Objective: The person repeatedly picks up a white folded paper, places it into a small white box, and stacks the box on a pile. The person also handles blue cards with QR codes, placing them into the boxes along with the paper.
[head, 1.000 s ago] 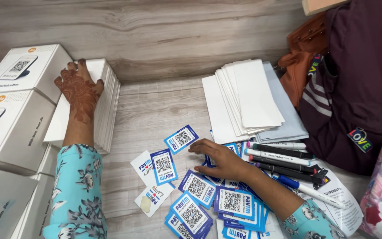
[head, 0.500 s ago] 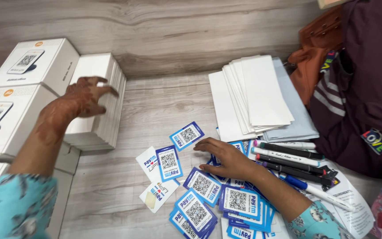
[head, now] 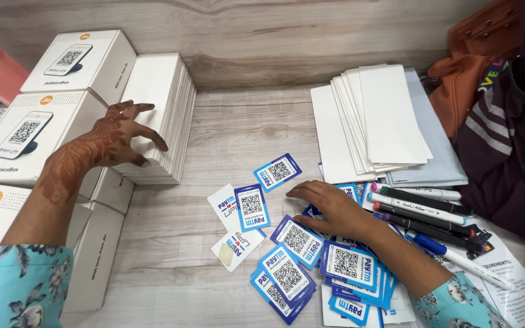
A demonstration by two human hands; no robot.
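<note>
My left hand [head: 109, 141], patterned with henna, hovers with fingers spread against the near side of a stack of flat white packets [head: 161, 109], fingertips touching its edge. My right hand [head: 330, 206] rests flat, fingers apart, on a heap of blue-and-white code stickers [head: 311, 261] spread over the wooden table [head: 244, 121]. Two loose stickers [head: 252, 206] lie just left of that hand. Neither hand holds anything.
White device boxes [head: 44, 127] are stacked at the left, with more below them. A pile of white envelopes [head: 378, 121] lies at the back right, several marker pens [head: 423, 209] beside it, printed paper under them. An orange bag [head: 475, 67] and dark clothing fill the right edge.
My left hand has lifted off the top of the white packet stack and come down to its near side. My right hand stays on the stickers.
</note>
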